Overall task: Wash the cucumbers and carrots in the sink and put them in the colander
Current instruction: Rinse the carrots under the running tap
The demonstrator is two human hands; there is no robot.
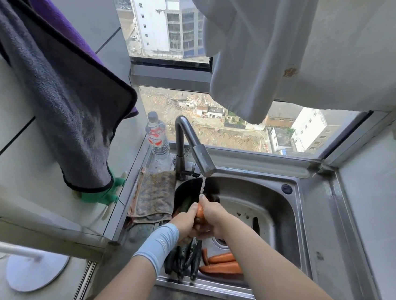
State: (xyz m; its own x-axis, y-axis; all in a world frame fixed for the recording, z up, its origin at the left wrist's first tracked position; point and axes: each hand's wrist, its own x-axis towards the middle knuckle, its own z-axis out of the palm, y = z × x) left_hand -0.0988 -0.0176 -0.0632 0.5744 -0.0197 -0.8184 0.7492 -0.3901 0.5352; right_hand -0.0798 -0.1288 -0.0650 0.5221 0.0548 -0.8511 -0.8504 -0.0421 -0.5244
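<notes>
An orange carrot [200,211] is held between both hands under the running water from the faucet [202,159]. My left hand [185,222] grips its lower part, and my right hand [213,218] grips it from the right. Below my hands, several dark green cucumbers [184,258] and a few carrots [222,265] lie at the near end of the steel sink [289,223]. A dark container [182,194], perhaps the colander, sits at the sink's far left with a cucumber [185,204] in it, mostly hidden by my hands.
A patterned cloth [154,194] lies on the sink's left rim. A water bottle [155,135] stands behind it. A grey towel [62,101] hangs at the left, white cloth [276,48] hangs above, and green gloves [104,193] lie on the left counter.
</notes>
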